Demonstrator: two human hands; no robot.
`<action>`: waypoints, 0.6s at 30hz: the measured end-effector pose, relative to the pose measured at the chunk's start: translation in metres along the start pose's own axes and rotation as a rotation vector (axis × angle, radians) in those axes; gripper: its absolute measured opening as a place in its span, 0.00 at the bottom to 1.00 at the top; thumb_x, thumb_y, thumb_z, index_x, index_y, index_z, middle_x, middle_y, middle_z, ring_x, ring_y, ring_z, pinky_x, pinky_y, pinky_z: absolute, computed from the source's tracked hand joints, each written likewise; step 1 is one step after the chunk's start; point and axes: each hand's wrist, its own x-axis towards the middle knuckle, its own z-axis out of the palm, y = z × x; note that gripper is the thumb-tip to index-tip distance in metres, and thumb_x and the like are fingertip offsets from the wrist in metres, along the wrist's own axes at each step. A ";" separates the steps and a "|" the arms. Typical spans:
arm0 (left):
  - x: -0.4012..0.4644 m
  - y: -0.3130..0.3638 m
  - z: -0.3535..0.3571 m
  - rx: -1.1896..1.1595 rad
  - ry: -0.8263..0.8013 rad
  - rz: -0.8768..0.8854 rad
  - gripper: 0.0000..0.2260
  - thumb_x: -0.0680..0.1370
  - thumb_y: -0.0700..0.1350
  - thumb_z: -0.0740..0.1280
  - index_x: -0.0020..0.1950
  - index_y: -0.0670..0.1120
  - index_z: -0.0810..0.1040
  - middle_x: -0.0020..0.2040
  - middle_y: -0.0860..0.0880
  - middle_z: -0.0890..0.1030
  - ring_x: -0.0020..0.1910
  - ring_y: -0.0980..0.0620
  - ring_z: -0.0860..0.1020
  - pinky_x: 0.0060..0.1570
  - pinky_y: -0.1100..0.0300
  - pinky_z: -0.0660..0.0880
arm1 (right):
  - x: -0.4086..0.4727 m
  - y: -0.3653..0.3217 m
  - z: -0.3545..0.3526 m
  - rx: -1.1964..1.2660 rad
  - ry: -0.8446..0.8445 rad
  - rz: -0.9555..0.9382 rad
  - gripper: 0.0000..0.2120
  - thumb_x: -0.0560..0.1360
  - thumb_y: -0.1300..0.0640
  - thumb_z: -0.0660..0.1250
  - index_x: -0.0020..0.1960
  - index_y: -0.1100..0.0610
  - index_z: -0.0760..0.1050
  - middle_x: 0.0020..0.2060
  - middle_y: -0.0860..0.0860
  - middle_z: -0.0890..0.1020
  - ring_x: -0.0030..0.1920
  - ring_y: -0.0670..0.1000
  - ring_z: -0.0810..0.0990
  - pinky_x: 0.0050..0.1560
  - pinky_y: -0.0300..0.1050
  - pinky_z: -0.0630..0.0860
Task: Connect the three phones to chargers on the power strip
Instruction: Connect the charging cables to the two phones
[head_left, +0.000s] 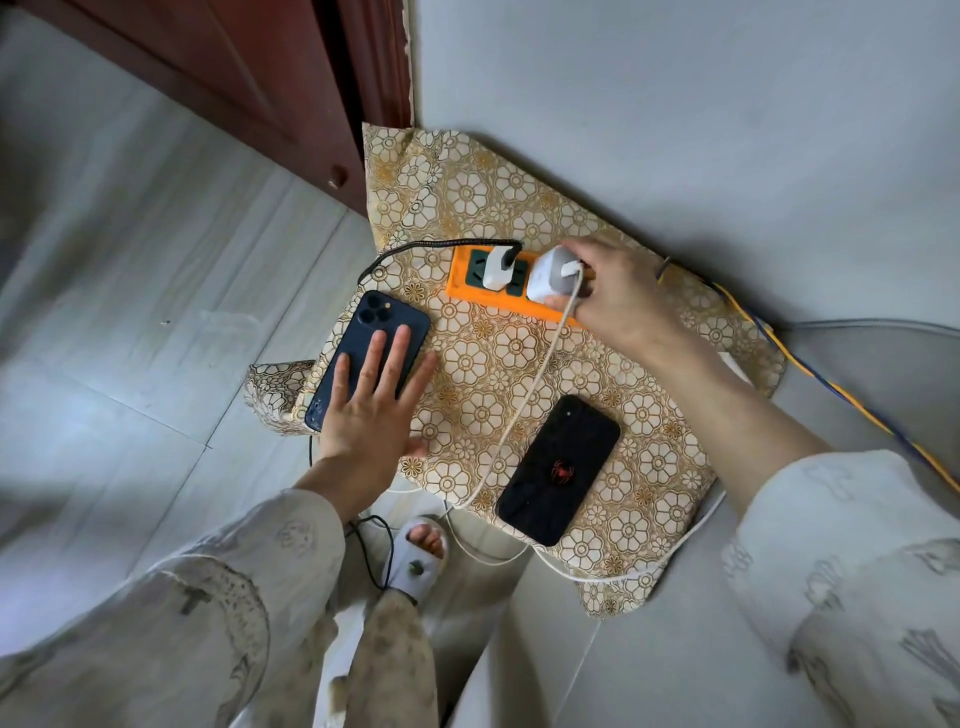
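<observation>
Two phones: left hand (363, 415) flat on blue phone (371, 358) (overhanging table edge), right fingers (563, 301) grip charger (553, 275).

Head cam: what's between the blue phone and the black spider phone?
Head view: patterned cloth and the white cable from the right hand's charger lie between blue phone and black phone.

An orange power strip (501, 296) is lying flat, carrying a small white charger (497, 267) with a black cable (415, 248) and a larger white charger (551, 275) trailing a white cable (524, 395). Left of the strip, a blue phone (363, 338) is lying face down. Below the strip, a black phone (558, 470) with a red spider is lying face down.
</observation>
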 end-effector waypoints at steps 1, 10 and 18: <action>0.000 0.000 0.000 0.002 0.000 -0.002 0.47 0.71 0.62 0.62 0.66 0.53 0.23 0.67 0.46 0.23 0.73 0.44 0.32 0.71 0.44 0.37 | 0.002 -0.002 0.002 -0.049 0.007 -0.034 0.26 0.67 0.62 0.73 0.64 0.62 0.71 0.60 0.59 0.76 0.59 0.58 0.76 0.62 0.52 0.72; 0.001 0.000 0.001 -0.003 0.009 0.000 0.47 0.71 0.63 0.62 0.66 0.53 0.23 0.68 0.46 0.23 0.68 0.45 0.28 0.70 0.43 0.37 | 0.005 -0.004 0.011 -0.104 0.010 -0.059 0.26 0.68 0.65 0.71 0.64 0.65 0.70 0.60 0.59 0.76 0.59 0.57 0.75 0.57 0.38 0.66; -0.002 -0.006 -0.006 -0.123 0.029 0.075 0.42 0.74 0.59 0.62 0.72 0.54 0.33 0.73 0.47 0.30 0.74 0.44 0.34 0.72 0.44 0.38 | -0.045 -0.012 0.034 0.143 0.046 0.170 0.40 0.73 0.60 0.66 0.75 0.51 0.44 0.74 0.54 0.60 0.67 0.51 0.70 0.68 0.52 0.67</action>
